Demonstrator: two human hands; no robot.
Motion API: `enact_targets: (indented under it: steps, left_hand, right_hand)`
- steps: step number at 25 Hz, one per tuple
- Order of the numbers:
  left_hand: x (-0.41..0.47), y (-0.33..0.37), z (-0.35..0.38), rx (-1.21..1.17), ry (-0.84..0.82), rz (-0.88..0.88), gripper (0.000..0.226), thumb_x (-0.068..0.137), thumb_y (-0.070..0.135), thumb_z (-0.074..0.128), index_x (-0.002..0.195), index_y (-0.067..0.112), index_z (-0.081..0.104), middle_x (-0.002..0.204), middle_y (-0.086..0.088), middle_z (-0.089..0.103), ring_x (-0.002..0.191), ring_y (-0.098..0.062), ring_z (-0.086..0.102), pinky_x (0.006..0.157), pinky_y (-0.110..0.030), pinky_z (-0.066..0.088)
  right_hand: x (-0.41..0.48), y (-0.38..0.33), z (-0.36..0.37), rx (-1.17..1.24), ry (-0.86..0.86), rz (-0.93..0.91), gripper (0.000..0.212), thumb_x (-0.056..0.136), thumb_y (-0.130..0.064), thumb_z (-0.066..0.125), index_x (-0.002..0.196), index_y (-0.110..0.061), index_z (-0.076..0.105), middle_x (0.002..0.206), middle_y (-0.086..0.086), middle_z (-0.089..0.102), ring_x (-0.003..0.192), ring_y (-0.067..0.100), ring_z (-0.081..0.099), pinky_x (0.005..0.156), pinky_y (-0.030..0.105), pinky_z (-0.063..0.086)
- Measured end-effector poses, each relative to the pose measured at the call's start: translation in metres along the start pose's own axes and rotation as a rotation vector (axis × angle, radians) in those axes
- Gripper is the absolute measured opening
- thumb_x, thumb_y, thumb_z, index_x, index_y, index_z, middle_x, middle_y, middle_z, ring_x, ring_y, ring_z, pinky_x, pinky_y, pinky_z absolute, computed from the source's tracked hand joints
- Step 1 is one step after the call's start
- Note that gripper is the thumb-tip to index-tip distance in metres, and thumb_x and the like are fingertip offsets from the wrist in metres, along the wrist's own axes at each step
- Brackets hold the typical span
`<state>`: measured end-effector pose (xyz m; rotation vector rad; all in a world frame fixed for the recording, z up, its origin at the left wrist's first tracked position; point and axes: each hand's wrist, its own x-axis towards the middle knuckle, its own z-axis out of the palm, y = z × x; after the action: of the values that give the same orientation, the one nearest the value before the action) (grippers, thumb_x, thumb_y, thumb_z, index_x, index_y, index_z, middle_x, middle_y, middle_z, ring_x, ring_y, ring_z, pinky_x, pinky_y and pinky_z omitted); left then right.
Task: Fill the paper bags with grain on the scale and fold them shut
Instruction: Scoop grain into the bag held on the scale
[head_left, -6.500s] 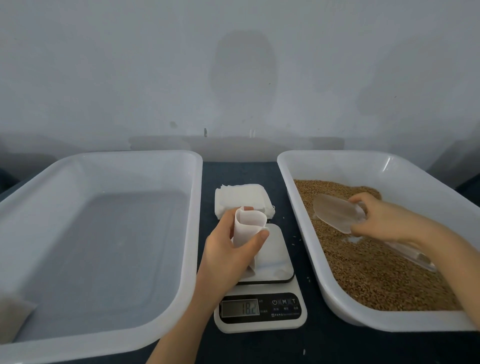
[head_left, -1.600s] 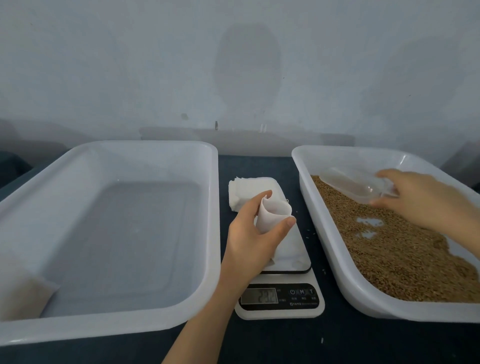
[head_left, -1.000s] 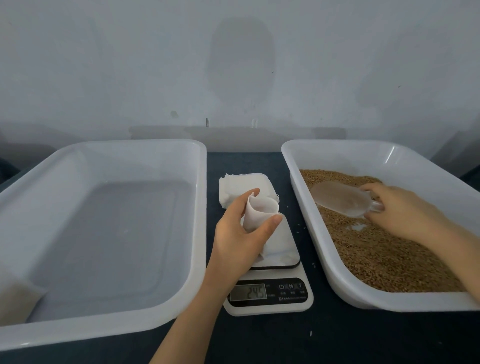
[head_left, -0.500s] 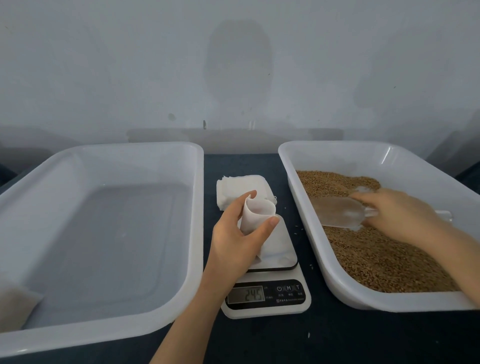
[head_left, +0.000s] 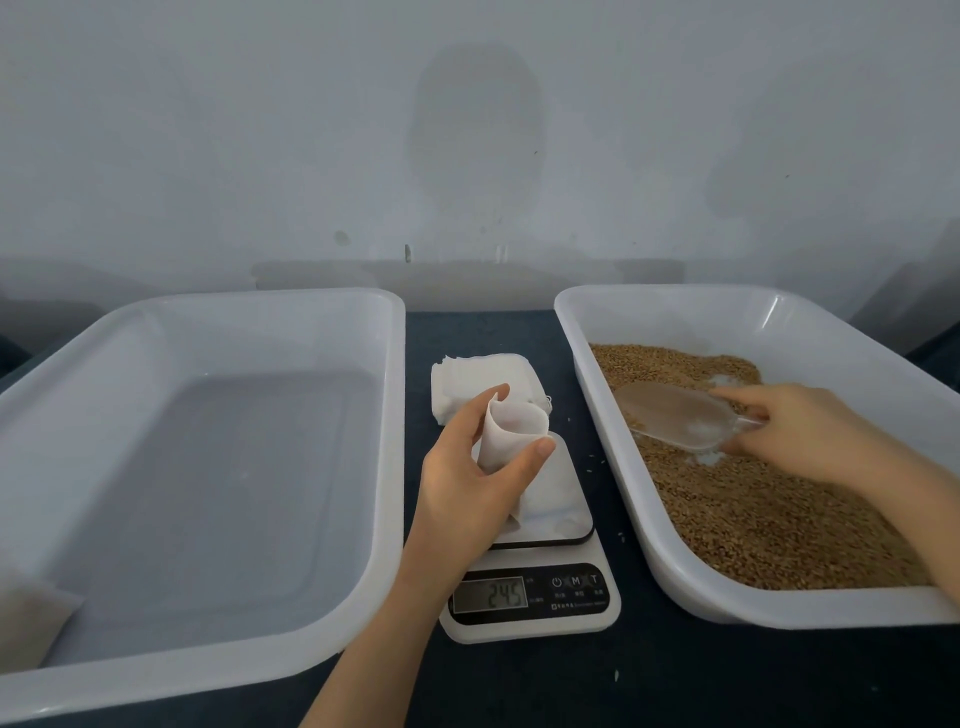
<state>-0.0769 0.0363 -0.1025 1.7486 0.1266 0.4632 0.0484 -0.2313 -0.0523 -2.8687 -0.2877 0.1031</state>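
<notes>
Nearest on the dark counter (head_left: 675, 680) sits a white scale (head_left: 530, 621), its display reading 245. Just above it, the left hand (head_left: 467, 488) holds a white paper bag (head_left: 511, 436) upright on the scale's platform. Its grip is curled round the bag, thumb on one side and fingers on the other, and the bag's mouth is rounded open. At the left, a large white tub (head_left: 208, 675) holds a pale pouch (head_left: 26, 623) in its near corner, cut off by the frame edge. At the right, a second white tub (head_left: 675, 582) holds brown grain (head_left: 753, 509). There the right hand (head_left: 810, 431) has its grip pinched on the handle of a clear scoop (head_left: 675, 415), which lies low over the grain. Behind the scale lies a stack of flat bags (head_left: 467, 374), touching the held bag's far side. Farthest is a plain grey wall (head_left: 467, 130).
</notes>
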Motion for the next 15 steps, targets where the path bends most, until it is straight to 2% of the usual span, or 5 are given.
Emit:
enact_targets:
  steps: [3,6,8,11,15]
  left_hand:
    - [0.001,-0.001,0.000,0.036,-0.010,0.008,0.057,0.072,0.045,0.076,0.120,0.051,0.045,0.119,0.023,0.055,0.109,-0.001,0.055,0.075,0.001,0.044]
    - [0.001,-0.002,0.000,0.032,-0.028,0.011,0.059,0.071,0.044,0.077,0.122,0.049,0.046,0.118,0.021,0.056,0.109,-0.001,0.054,0.076,0.000,0.045]
    - [0.001,-0.003,0.000,0.032,-0.027,0.014,0.059,0.072,0.047,0.075,0.124,0.047,0.047,0.119,0.022,0.056,0.111,-0.001,0.054,0.076,0.000,0.044]
    - [0.002,-0.003,0.001,0.044,-0.017,0.016,0.059,0.073,0.049,0.072,0.127,0.046,0.046,0.122,0.021,0.056,0.113,-0.005,0.054,0.079,-0.005,0.046]
    - [0.003,-0.003,0.000,0.050,-0.015,0.017,0.056,0.075,0.049,0.071,0.124,0.048,0.045,0.119,0.024,0.055,0.113,-0.004,0.054,0.078,-0.003,0.045]
  right_hand:
    - [-0.004,-0.005,-0.013,0.064,0.030,-0.031,0.059,0.078,-0.026,0.074,0.130,-0.040,0.049,0.120,0.003,0.064,0.058,-0.003,0.044,0.053,0.018,0.035]
    - [-0.012,-0.008,-0.035,0.043,0.082,-0.032,0.060,0.078,-0.026,0.073,0.131,-0.040,0.048,0.119,0.003,0.064,0.064,0.009,0.057,0.071,0.030,0.050]
    - [-0.022,-0.014,-0.054,0.035,0.112,-0.055,0.059,0.075,-0.032,0.074,0.122,-0.055,0.045,0.108,-0.005,0.064,0.066,0.011,0.061,0.065,0.031,0.050]
    - [-0.034,-0.034,-0.082,0.010,0.119,-0.120,0.058,0.061,-0.050,0.071,0.102,-0.077,0.041,0.088,-0.025,0.059,0.062,-0.003,0.055,0.055,0.019,0.034]
    - [-0.042,-0.068,-0.097,0.043,0.032,-0.206,0.058,0.049,-0.058,0.068,0.092,-0.083,0.040,0.087,-0.025,0.061,0.060,-0.009,0.059,0.053,0.020,0.036]
